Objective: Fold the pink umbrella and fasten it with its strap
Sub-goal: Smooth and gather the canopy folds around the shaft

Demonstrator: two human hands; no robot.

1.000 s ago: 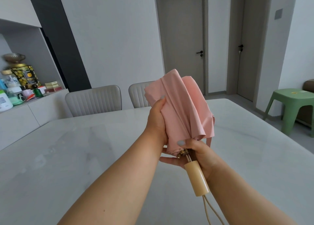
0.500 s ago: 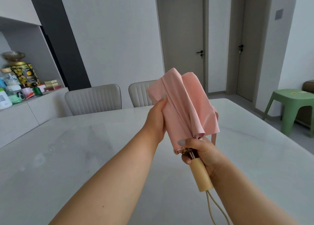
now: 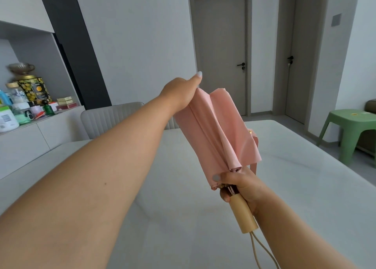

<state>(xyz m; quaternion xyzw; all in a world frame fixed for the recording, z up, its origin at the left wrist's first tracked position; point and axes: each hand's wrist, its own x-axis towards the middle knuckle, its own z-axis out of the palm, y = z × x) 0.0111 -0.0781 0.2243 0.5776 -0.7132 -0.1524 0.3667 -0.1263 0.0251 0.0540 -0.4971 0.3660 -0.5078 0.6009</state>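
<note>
Two hands: both grip the pink umbrella (image 3: 218, 134), held above the surface (image 3: 305, 187).
Left hand (image 3: 179, 93): fingers pinch the canopy's top edge.
Right hand (image 3: 242, 184): fingers closed around canopy base above the handle (image 3: 243, 215).
Strap (image 3: 255, 146): hangs loose behind.
Risk: pleats may bunch if the pinch slips.

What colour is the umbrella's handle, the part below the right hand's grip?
Pale cream-tan, plain and unpatterned: the handle shows clearly in the head view.

Left arm stretched far forward, left hand (image 3: 181, 93) pinching with thumb raised; right hand (image 3: 241, 184) lower and nearer, fingers curled closed, forearm angling in from lower right.
</note>
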